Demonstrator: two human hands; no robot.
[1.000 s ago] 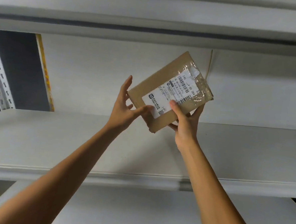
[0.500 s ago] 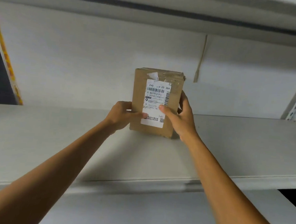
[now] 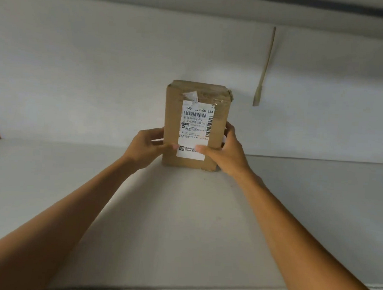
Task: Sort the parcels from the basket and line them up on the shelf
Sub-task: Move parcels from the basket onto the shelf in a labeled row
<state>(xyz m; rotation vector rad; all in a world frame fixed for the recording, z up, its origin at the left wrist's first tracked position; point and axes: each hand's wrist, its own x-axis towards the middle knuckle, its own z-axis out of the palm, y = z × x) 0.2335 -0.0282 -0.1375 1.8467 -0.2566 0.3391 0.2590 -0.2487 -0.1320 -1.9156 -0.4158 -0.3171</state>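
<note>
One cardboard parcel (image 3: pixel 218 128): upright, long axis vertical — between the hands.
Left hand (image 3: pixel 146 150): grips left edge.
Right hand (image 3: pixel 227 155): grips right edge.

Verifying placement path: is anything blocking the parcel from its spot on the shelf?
Nothing visible. The parcel already stands upright on the shelf, left hand and right hand gripping its lower sides. A tape strip hangs on the back wall up to its right, apart from it.
</note>
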